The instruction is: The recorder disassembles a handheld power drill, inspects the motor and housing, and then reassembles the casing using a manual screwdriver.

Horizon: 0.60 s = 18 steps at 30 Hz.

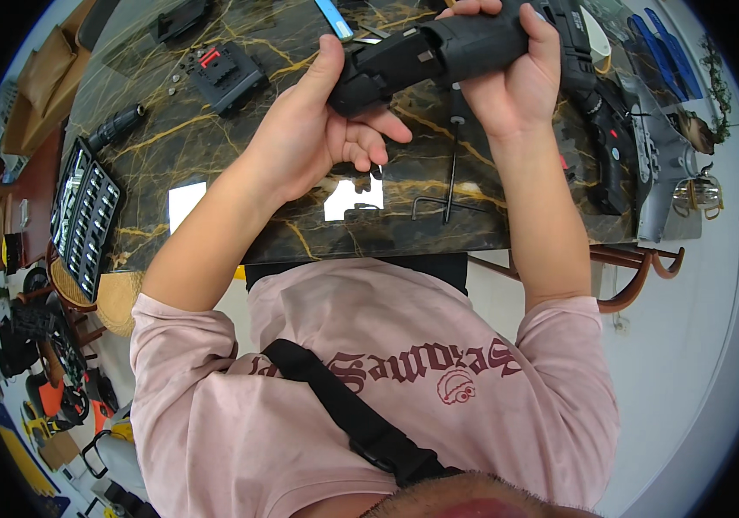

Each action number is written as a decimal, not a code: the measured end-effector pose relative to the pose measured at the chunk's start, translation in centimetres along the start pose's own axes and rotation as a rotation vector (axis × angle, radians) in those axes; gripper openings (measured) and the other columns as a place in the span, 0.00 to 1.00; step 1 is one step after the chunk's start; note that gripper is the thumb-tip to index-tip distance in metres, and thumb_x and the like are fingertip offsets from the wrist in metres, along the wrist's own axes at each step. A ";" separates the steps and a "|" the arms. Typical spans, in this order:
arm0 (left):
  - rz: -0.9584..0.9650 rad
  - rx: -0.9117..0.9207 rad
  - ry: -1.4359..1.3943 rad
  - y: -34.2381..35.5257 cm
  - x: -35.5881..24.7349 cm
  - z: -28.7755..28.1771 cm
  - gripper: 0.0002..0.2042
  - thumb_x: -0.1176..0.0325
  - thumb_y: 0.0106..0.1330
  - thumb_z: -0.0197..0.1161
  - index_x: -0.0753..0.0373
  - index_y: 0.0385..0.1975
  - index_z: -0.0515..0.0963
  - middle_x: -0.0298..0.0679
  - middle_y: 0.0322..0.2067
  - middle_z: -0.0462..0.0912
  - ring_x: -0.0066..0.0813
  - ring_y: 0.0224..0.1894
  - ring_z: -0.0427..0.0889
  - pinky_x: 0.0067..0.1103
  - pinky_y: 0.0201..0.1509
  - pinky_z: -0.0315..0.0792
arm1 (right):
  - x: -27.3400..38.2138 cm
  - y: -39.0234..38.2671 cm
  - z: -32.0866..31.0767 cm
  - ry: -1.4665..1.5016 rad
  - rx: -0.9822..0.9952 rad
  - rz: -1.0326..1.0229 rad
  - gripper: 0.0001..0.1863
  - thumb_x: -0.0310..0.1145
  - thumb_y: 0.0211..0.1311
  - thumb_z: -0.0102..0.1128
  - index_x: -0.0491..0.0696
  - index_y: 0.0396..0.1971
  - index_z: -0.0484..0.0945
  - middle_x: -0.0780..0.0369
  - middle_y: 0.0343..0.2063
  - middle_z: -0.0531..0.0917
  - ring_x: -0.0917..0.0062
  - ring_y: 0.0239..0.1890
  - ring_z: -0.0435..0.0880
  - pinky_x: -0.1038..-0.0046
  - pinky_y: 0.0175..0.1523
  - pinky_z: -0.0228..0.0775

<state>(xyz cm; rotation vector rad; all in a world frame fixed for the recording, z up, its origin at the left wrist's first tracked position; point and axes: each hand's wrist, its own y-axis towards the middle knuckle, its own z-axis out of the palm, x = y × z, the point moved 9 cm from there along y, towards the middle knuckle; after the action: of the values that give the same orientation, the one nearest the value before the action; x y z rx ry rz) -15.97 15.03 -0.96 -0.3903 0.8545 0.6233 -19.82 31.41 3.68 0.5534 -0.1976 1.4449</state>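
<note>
Both of my hands hold a black plastic housing point(480, 53), long and rounded with an open slotted section, above the far middle of the table. My left hand point(304, 138) has its thumb against the left end, with the fingers curled beneath. A small dark piece point(376, 173) shows at its lower fingertips; I cannot tell what it is. My right hand point(520, 91) is wrapped round the thicker right end. Below the housing, a thin black T-shaped hex key point(450, 164) lies on the table.
A dark marble table point(291, 237) spans the front. At left are an open bit set case point(86, 220), a black handle point(117, 127) and a black part with red point(224, 76). A blue strip point(335, 19) lies far off; a black tool point(607, 155) and grey bracket point(650, 164) sit right.
</note>
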 end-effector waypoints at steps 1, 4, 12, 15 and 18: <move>0.000 0.003 0.000 -0.1 0.0 0.2 0.37 0.35 0.77 0.36 0.68 0.55 0.74 0.56 0.36 0.86 0.29 0.30 0.88 0.18 0.30 0.82 | 0.1 0.0 0.0 0.000 -0.011 -0.001 0.24 0.37 0.66 0.57 0.54 0.63 0.70 0.62 0.35 0.84 0.69 0.43 0.83 0.59 0.60 0.73; 0.002 -0.039 0.005 -0.1 0.2 -0.4 0.35 0.36 0.78 0.37 0.68 0.54 0.74 0.55 0.35 0.86 0.29 0.30 0.88 0.18 0.30 0.82 | 0.1 0.2 -0.4 -0.014 -0.008 -0.015 0.24 0.36 0.66 0.57 0.54 0.62 0.70 0.62 0.35 0.84 0.69 0.43 0.83 0.60 0.60 0.73; -0.001 0.087 -0.017 -0.3 0.1 0.2 0.28 0.48 0.73 0.50 0.69 0.59 0.72 0.49 0.35 0.82 0.35 0.28 0.83 0.25 0.35 0.78 | 1.6 0.6 -0.2 -0.041 0.035 -0.074 0.24 0.36 0.65 0.56 0.54 0.62 0.71 0.61 0.35 0.84 0.69 0.43 0.84 0.59 0.61 0.73; -0.006 0.157 -0.076 0.0 0.1 0.6 0.30 0.45 0.74 0.47 0.68 0.59 0.71 0.51 0.35 0.82 0.36 0.29 0.83 0.25 0.35 0.78 | 1.9 0.7 -0.3 -0.012 0.030 -0.068 0.25 0.36 0.64 0.56 0.53 0.62 0.71 0.61 0.35 0.84 0.69 0.43 0.84 0.59 0.61 0.73; -0.014 0.171 -0.074 0.2 0.0 0.7 0.31 0.43 0.75 0.43 0.67 0.60 0.71 0.52 0.35 0.82 0.36 0.29 0.83 0.26 0.35 0.78 | 2.0 0.6 -0.3 -0.012 0.025 -0.067 0.24 0.35 0.64 0.56 0.53 0.61 0.71 0.61 0.35 0.84 0.69 0.43 0.84 0.59 0.61 0.73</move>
<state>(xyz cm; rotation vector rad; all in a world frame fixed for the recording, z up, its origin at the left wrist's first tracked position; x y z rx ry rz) -15.70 15.56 -0.56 -0.2170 0.8271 0.5441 -20.25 33.35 4.44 0.5840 -0.1692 1.3806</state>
